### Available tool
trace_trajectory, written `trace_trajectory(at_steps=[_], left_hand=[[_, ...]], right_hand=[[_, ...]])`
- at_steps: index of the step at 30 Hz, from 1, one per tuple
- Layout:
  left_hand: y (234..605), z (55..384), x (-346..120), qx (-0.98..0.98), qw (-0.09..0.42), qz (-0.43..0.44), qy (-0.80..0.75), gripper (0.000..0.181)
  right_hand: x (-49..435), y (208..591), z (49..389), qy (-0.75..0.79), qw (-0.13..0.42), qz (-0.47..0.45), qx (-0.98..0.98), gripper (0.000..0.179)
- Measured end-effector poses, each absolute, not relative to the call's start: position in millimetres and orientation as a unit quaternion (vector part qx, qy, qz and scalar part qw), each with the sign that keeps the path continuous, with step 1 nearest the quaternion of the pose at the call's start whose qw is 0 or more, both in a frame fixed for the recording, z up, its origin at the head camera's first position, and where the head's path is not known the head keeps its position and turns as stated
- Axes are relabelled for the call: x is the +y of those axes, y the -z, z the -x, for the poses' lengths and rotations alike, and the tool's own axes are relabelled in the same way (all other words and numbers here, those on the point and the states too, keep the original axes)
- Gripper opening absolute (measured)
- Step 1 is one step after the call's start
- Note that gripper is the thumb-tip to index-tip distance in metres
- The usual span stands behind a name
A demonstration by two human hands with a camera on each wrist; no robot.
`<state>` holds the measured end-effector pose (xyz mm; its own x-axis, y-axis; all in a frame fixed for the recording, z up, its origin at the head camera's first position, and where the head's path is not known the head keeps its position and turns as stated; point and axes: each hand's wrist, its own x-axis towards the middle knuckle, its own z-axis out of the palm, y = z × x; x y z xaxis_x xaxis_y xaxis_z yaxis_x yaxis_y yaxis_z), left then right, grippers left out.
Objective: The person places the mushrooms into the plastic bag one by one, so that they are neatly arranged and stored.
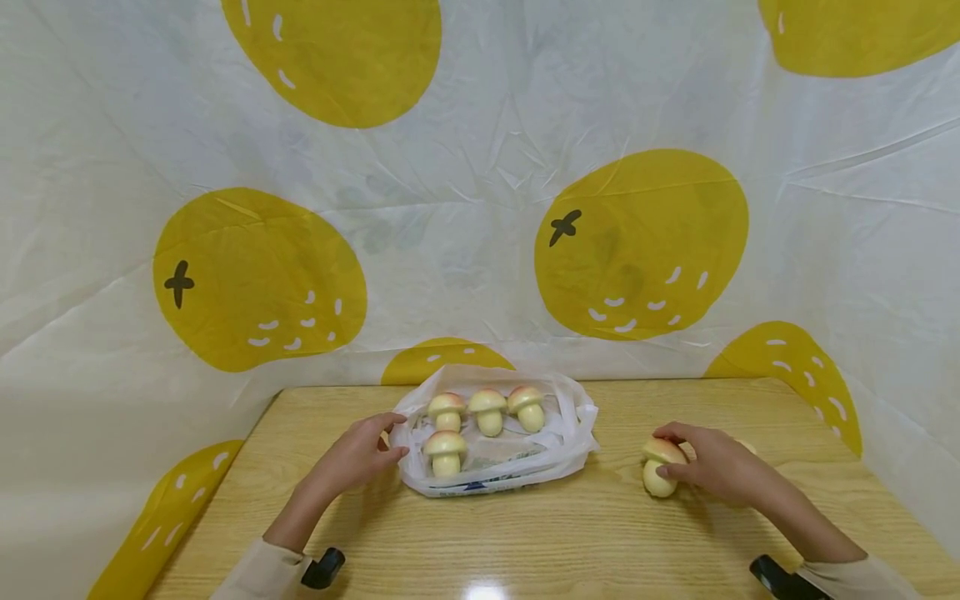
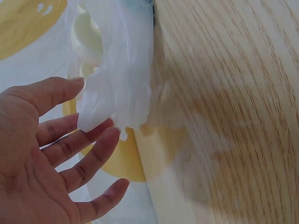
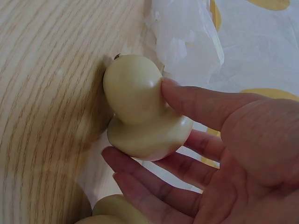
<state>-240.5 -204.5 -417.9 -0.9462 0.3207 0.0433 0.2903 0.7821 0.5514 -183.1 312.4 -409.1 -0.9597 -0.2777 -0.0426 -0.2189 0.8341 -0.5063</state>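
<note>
A white plastic bag (image 1: 573, 446) lies spread open on the table, with several toy mushrooms in it, among them a front one (image 1: 446, 454) with a pinkish-yellow cap. At the bag's left rim is my left hand (image 1: 367, 450), its fingers loosely spread around the plastic without gripping it. To the right of the bag, my right hand (image 1: 712, 458) holds another toy mushroom (image 3: 135, 88). The thumb presses its stem and the fingers lie against its cap. Partly hidden behind that hand is one more pale rounded piece (image 3: 117, 210), probably also a mushroom.
The wooden table (image 1: 480, 542) has its back edge against a white cloth (image 1: 465, 250) printed with big yellow fruits. Black straps, one of them a left wrist strap (image 1: 324, 568), sit at both sleeves.
</note>
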Motion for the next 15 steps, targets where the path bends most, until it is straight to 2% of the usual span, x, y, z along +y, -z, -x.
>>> trace_trajectory(at_steps=[15], left_hand=[[418.5, 241.4, -203.9, 0.945, 0.022, -0.160, -0.286, 0.049]], right_hand=[[302.8, 408.9, 182.8, 0.258, 0.057, 0.174, 0.949, 0.059]])
